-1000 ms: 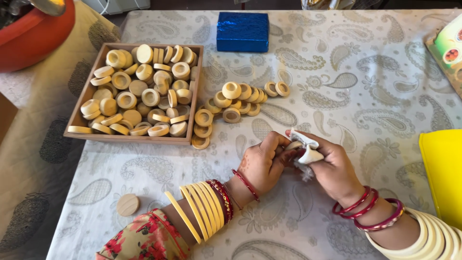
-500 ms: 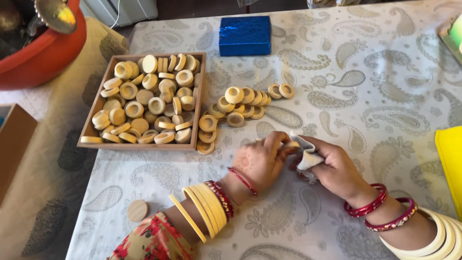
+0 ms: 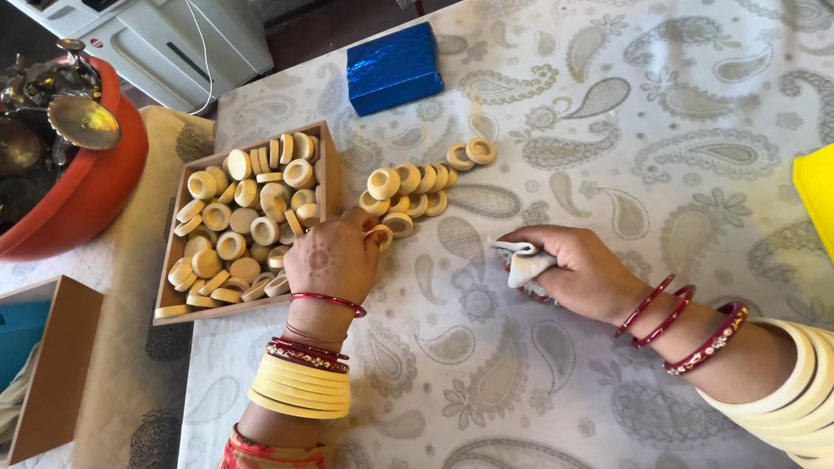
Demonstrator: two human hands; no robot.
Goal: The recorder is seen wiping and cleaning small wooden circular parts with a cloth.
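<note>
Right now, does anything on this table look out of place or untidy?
Nothing looks damaged or spilled. Some cream rings lie loose on the tablecloth beside the wooden tray, near the left hand. The right hand grips a small white cloth.

The left hand (image 3: 334, 258) rests palm down beside the wooden tray (image 3: 326, 165), its fingertips touching a cream ring (image 3: 380, 234) at the near end of a loose row of rings (image 3: 421, 180) on the paisley tablecloth (image 3: 660, 130); the tray is filled with more cream rings; the right hand (image 3: 584, 269) grips a small white cloth (image 3: 525, 263), resting on the tablecloth near the row; a shiny blue box (image 3: 393, 68) lies beyond the row; an orange bowl (image 3: 95, 187) holding brass items sits left of the tray; a yellow object (image 3: 817, 195) shows at the right edge.
</note>
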